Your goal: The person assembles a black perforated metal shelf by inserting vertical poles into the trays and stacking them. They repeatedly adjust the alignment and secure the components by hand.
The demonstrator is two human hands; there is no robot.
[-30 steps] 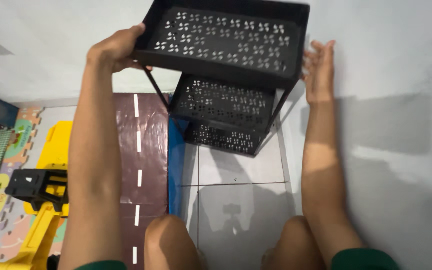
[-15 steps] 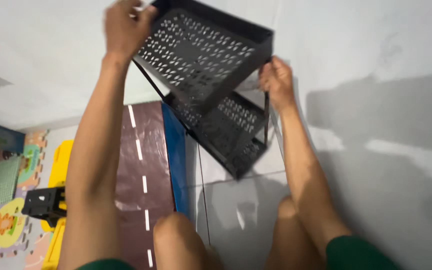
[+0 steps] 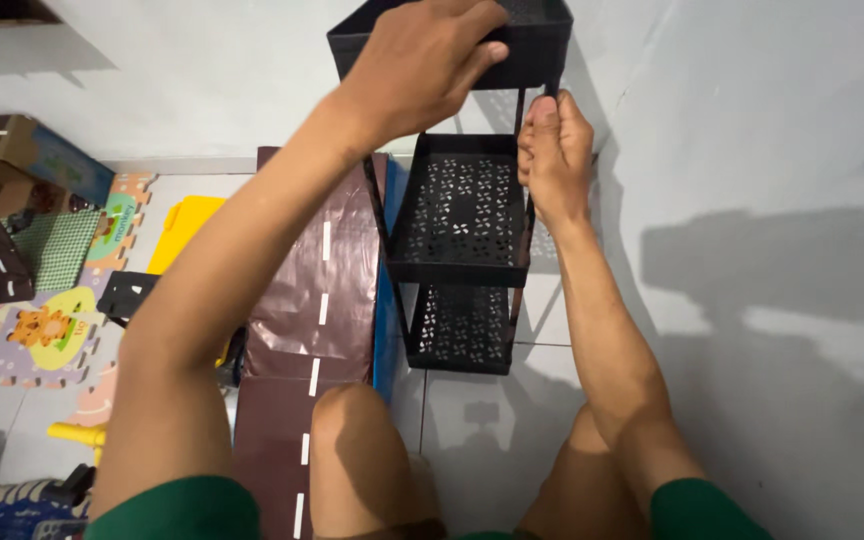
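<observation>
A black three-tier rack [image 3: 460,210] with perforated shelves stands on the white tiled floor [image 3: 542,395] against the wall. My left hand [image 3: 422,60] grips the front rim of its top tray [image 3: 537,40]. My right hand [image 3: 552,150] is closed around the rack's right front upright post, just under that top tray. The middle shelf and bottom shelf [image 3: 460,325] show below my hands. My bare knees are in the foreground.
A brown road-print mat [image 3: 317,300] with a blue edge lies left of the rack. Further left are a yellow and black toy vehicle [image 3: 137,290], coloured foam puzzle mats [image 3: 47,325] and a cardboard box [image 3: 27,145]. A grey wall [image 3: 772,200] runs along the right.
The rack went from tilted to upright and square to me. My left hand shifted across the top tray's rim; my right hand stayed on the post.
</observation>
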